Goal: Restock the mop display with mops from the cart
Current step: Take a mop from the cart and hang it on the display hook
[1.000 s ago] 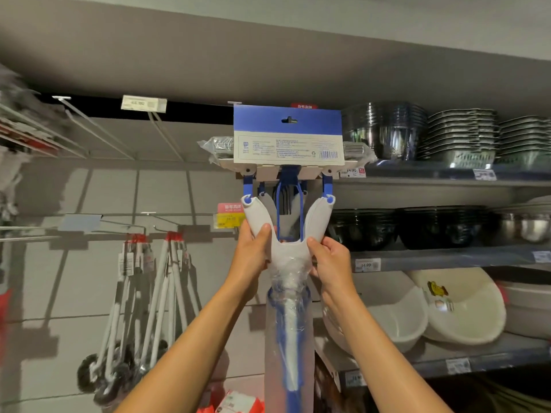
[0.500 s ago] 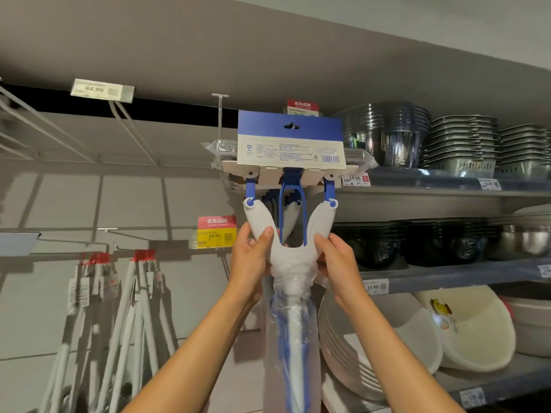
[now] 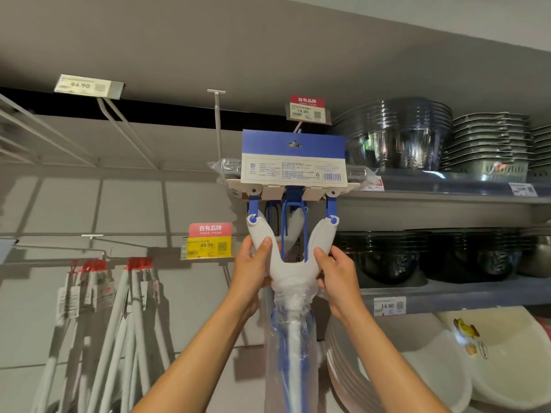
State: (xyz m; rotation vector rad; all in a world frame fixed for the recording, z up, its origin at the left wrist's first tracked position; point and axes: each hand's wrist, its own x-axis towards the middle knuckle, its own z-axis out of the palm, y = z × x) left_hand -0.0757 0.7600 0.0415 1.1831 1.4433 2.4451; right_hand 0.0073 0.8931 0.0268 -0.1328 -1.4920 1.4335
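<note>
I hold a blue-and-white sponge mop (image 3: 290, 263) up high, its handle wrapped in clear plastic and running down out of view. My left hand (image 3: 252, 263) grips the left arm of its white Y-shaped yoke, my right hand (image 3: 335, 269) grips the right arm. The blue and white header card (image 3: 293, 158) on the mop head is level with the display hook (image 3: 298, 126) under the 19.90 price tag (image 3: 307, 110); the card's hang hole looks to sit at the hook's tip. Another mop hangs just behind mine.
An empty white hook (image 3: 217, 114) juts out left of the card. White-handled mops (image 3: 119, 308) hang at lower left. Shelves on the right carry steel bowls (image 3: 396, 135), dark bowls (image 3: 432, 254) and white plastic basins (image 3: 477, 368).
The view has tilted up and moved closer to the display. The mop stays held by both hands at the same height against the hook, and my grip is unchanged.
</note>
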